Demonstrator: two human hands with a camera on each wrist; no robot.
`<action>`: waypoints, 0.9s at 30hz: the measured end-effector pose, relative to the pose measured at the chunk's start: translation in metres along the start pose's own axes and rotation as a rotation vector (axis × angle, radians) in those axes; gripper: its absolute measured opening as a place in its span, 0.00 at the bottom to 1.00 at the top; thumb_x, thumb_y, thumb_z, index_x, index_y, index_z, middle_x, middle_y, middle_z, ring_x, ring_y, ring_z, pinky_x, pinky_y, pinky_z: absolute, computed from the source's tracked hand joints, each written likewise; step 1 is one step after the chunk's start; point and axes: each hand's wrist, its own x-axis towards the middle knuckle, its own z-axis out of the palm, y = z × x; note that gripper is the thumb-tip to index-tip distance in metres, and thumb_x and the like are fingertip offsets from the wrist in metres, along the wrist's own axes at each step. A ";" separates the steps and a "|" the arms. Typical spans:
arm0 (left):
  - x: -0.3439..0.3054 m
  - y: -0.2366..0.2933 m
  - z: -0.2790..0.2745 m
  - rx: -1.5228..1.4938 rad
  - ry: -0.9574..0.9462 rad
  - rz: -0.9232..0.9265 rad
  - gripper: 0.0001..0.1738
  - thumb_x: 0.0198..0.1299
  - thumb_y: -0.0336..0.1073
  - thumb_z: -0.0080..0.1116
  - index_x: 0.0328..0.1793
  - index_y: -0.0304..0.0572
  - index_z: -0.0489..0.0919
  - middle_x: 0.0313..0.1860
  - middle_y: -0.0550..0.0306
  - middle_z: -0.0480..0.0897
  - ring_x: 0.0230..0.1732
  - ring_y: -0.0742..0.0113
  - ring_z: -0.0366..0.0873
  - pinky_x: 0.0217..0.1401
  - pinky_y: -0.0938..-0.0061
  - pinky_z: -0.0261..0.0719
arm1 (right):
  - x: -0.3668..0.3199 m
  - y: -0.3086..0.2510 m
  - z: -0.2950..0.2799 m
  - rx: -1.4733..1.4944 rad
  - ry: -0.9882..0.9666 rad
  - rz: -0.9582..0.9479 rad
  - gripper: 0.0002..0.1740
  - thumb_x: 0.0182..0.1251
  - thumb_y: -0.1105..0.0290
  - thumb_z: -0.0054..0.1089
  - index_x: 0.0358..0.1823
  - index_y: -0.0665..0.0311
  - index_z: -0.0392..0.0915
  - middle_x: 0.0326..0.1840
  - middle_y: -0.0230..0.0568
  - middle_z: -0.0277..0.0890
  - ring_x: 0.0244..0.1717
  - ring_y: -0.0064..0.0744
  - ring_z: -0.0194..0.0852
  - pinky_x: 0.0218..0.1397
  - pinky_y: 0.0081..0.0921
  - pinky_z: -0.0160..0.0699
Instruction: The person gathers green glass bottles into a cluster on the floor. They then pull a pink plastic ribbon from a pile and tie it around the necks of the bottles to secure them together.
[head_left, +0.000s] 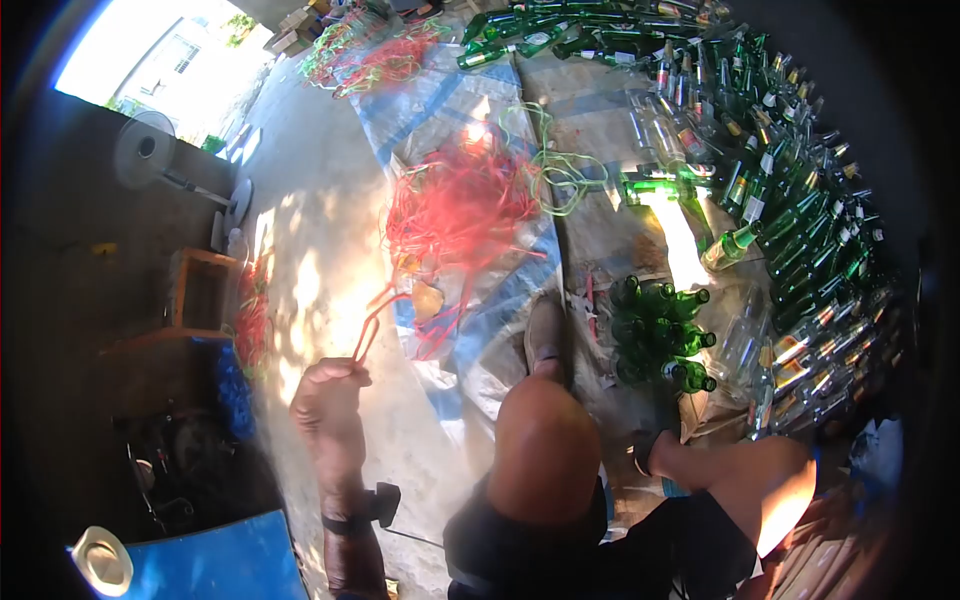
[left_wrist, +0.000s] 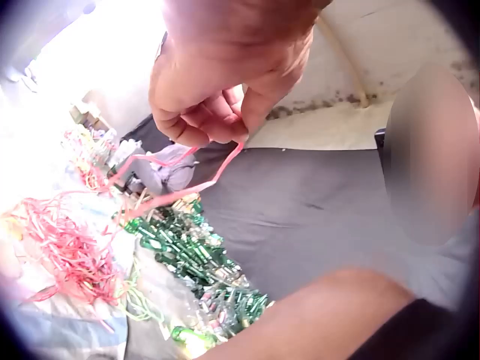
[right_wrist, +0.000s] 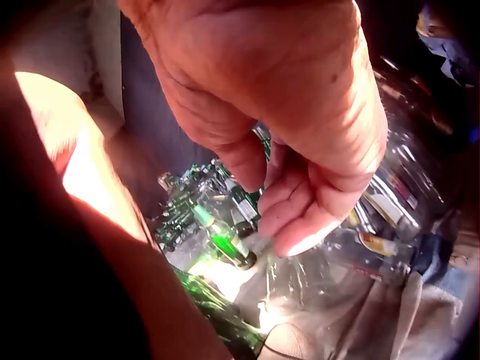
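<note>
1. The left hand (head_left: 328, 400) (left_wrist: 217, 82) is closed tight, with its fingertips and thumb pinching a thin looped red plastic strap (head_left: 365, 330) (left_wrist: 180, 176).
2. The strap hangs clear of the ground and runs from the hand toward the sheet ahead.
3. The right hand (right_wrist: 300, 127) has its fingers loosely curled with nothing between them. It hovers above the bottles.
4. Below it lies a green glass bottle (right_wrist: 221, 240), with clear glass bottles (right_wrist: 390, 225) just beside it.
5. A tangled pile of red plastic straps (head_left: 460, 205) (left_wrist: 67, 251) rests on a blue-and-white woven plastic sheet (head_left: 440, 100).
6. A cluster of green glass bottles (head_left: 660, 335) sits near the person's foot.
7. A large heap of green bottles (head_left: 780, 200) curves round the right side.
8. A white standing fan (head_left: 145, 148) stands well apart on the left.
</note>
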 end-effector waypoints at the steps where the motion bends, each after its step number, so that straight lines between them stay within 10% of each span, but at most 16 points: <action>1: -0.008 0.014 -0.002 0.031 0.044 -0.007 0.07 0.71 0.27 0.63 0.52 0.36 0.81 0.49 0.53 0.84 0.47 0.65 0.82 0.60 0.67 0.78 | 0.001 0.003 -0.023 -0.145 0.052 -0.154 0.13 0.74 0.70 0.60 0.53 0.69 0.83 0.54 0.40 0.82 0.50 0.32 0.81 0.55 0.28 0.81; 4: -0.023 0.057 0.003 0.060 0.080 0.103 0.07 0.70 0.29 0.64 0.51 0.36 0.80 0.47 0.52 0.84 0.50 0.64 0.81 0.64 0.67 0.76 | 0.019 0.018 -0.077 -0.225 0.185 -0.359 0.12 0.74 0.70 0.60 0.53 0.69 0.83 0.54 0.40 0.82 0.50 0.33 0.81 0.55 0.28 0.81; 5: -0.029 0.070 0.008 0.097 0.096 0.129 0.08 0.70 0.29 0.64 0.51 0.36 0.80 0.47 0.51 0.84 0.51 0.64 0.81 0.67 0.66 0.75 | 0.043 0.069 -0.085 0.435 0.169 0.204 0.15 0.73 0.64 0.66 0.55 0.64 0.81 0.47 0.35 0.78 0.47 0.24 0.77 0.49 0.23 0.79; 7: -0.039 0.088 0.014 0.106 0.097 0.104 0.08 0.70 0.30 0.64 0.51 0.36 0.80 0.48 0.51 0.85 0.52 0.63 0.81 0.68 0.66 0.73 | 0.052 0.051 -0.102 0.661 0.151 0.152 0.15 0.75 0.62 0.65 0.55 0.63 0.81 0.46 0.32 0.78 0.46 0.22 0.77 0.51 0.23 0.79; 15: -0.072 0.129 0.046 -0.022 -0.073 0.246 0.10 0.67 0.32 0.67 0.48 0.37 0.78 0.44 0.48 0.85 0.49 0.61 0.82 0.67 0.56 0.76 | 0.045 -0.124 -0.108 0.536 -0.142 -0.208 0.12 0.76 0.69 0.60 0.55 0.66 0.79 0.45 0.33 0.77 0.45 0.22 0.76 0.52 0.22 0.75; 27: -0.145 0.157 0.109 -0.068 -0.697 0.380 0.06 0.60 0.23 0.70 0.43 0.38 0.87 0.43 0.44 0.90 0.33 0.59 0.83 0.37 0.69 0.80 | -0.008 -0.254 -0.027 0.379 -0.523 -1.045 0.45 0.50 0.64 0.85 0.70 0.63 0.72 0.67 0.51 0.77 0.75 0.55 0.68 0.73 0.50 0.72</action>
